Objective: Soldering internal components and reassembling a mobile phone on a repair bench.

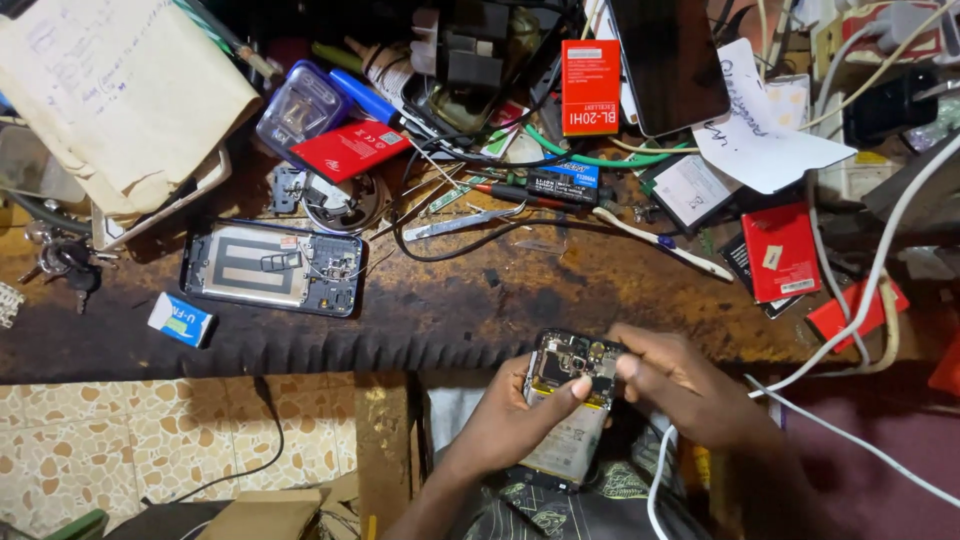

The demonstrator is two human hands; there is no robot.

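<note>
An opened phone (pixel 570 400), back cover off with its circuit board and pale battery showing, is held over my lap just in front of the workbench edge. My left hand (pixel 520 415) grips it from the left, thumb pressed on the board's lower edge. My right hand (pixel 680 380) holds the phone's upper right corner, fingers curled on the board. Whether the right fingers pinch a small part or tool cannot be made out.
The dark, worn workbench (pixel 480 300) carries a second opened phone frame (pixel 272 265), red battery packs (pixel 590 85) (pixel 782 250), a toothbrush (pixel 665 242), tweezers (pixel 460 222), a dark phone (pixel 670 60), keys (pixel 60 262), papers and cables. A white cable (pixel 850 300) runs past my right arm.
</note>
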